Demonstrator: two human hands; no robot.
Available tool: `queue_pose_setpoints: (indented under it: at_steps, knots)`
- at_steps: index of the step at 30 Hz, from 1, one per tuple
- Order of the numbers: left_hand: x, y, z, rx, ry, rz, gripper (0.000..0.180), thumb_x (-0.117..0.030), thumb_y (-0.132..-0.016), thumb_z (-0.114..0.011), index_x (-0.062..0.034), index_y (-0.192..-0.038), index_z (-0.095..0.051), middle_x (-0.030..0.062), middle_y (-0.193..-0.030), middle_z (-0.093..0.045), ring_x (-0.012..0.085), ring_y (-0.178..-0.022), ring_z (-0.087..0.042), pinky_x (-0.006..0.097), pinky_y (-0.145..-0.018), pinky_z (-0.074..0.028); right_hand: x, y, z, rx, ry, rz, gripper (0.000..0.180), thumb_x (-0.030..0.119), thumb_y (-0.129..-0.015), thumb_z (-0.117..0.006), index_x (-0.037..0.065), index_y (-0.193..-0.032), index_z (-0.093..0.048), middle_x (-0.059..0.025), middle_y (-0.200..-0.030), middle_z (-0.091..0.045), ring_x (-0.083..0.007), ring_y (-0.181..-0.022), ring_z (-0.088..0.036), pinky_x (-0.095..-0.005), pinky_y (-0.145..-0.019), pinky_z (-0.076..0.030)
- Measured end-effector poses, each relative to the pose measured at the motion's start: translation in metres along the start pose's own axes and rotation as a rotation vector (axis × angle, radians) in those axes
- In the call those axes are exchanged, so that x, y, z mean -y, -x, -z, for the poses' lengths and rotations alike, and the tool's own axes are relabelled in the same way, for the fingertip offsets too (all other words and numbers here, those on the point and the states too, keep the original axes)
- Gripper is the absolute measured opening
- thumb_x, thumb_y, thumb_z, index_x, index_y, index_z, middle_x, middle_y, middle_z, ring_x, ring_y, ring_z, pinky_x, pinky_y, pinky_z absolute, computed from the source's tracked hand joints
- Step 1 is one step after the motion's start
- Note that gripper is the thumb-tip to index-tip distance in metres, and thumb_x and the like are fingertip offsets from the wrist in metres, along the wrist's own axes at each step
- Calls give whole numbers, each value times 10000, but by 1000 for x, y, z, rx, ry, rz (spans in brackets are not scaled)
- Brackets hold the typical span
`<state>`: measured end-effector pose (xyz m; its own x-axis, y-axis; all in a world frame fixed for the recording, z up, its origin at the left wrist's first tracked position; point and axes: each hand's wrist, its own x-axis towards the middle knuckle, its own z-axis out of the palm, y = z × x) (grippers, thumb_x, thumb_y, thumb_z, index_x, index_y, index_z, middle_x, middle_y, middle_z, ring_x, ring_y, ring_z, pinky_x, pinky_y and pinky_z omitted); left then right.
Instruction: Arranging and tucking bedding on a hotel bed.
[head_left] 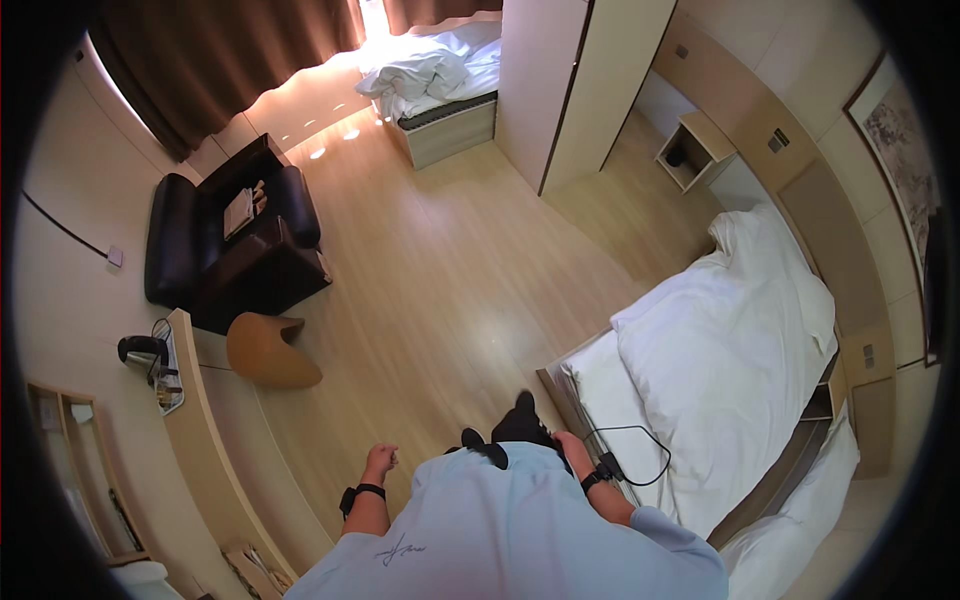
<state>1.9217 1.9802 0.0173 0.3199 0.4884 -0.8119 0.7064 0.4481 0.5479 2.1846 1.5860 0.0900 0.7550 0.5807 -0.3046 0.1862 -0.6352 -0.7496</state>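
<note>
Pale blue T-shirt (500, 530) is nearest, covering the wearer's body, which stands on the wooden floor (450, 270). To the right is the bed (592, 385), its head end toward the wall, perhaps so that its long side is free for walking; the white duvet (725, 330) lies rumpled across it. At the far left, the dark armchair (255, 262) stands near the wall, and its seat serves as a place for some papers (238, 213). Just beside it is the orange-brown stool (262, 350), close to the narrow desk (195, 420), probably as its seat. On this desk, the tray (177, 402) carries the electric kettle (143, 350), perhaps to keep any spilled water together. Both hands are apart: the left hand (381, 460) hangs over the floor, fingers loosely curled; the right hand (572, 450) is low beside the bed's edge, and I cannot tell whether it grips anything. Near the right wrist, the black cable (668, 452) makes a loose loop, maybe leaving slack for the arm. Each wrist wears a black band (370, 490).
</note>
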Motion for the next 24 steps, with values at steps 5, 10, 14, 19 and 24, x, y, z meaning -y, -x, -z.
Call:
queue_pose_setpoints:
  at_steps: [5,10,14,19,24]
  knots:
    - [-71,-63,-17,47,17,44,124,-159,-845,-547,-56,-855,-614,33,-647,-550,146,-539,-561,257,-474,-438,27,-88,13,1,-67,-105,160,126,-810,-474,18,-867,-576,-196,-847,-600,-338,-811,-574,-357,-713,-435]
    - [-171,-115,-37,67,-30,31,130,-156,-847,-541,-59,-878,-622,30,-657,-558,147,-560,-567,263,-491,-443,32,-227,28,77,-129,-191,169,141,-814,-499,0,-876,-568,-189,-850,-626,-254,-801,-592,-330,-742,-440]
    - [-252,-151,-22,16,-30,84,154,-158,-853,-523,-63,-916,-626,22,-669,-567,142,-582,-570,273,-524,-452,59,-356,52,184,-100,-117,175,130,-836,-456,19,-882,-584,-198,-791,-613,-346,-765,-587,-378,-690,-445]
    - [-368,-201,-9,-153,137,-62,182,-156,-853,-504,-58,-940,-631,27,-663,-574,137,-585,-574,277,-526,-452,103,-513,96,546,45,78,167,78,-757,-565,23,-912,-595,-193,-836,-638,-357,-792,-610,-391,-690,-465]
    - [-440,-275,15,-122,80,-43,210,-143,-844,-488,-51,-964,-633,33,-666,-583,138,-571,-576,272,-515,-449,155,-641,104,789,219,38,235,57,-729,-590,41,-962,-613,-156,-877,-665,-302,-823,-634,-364,-710,-487]
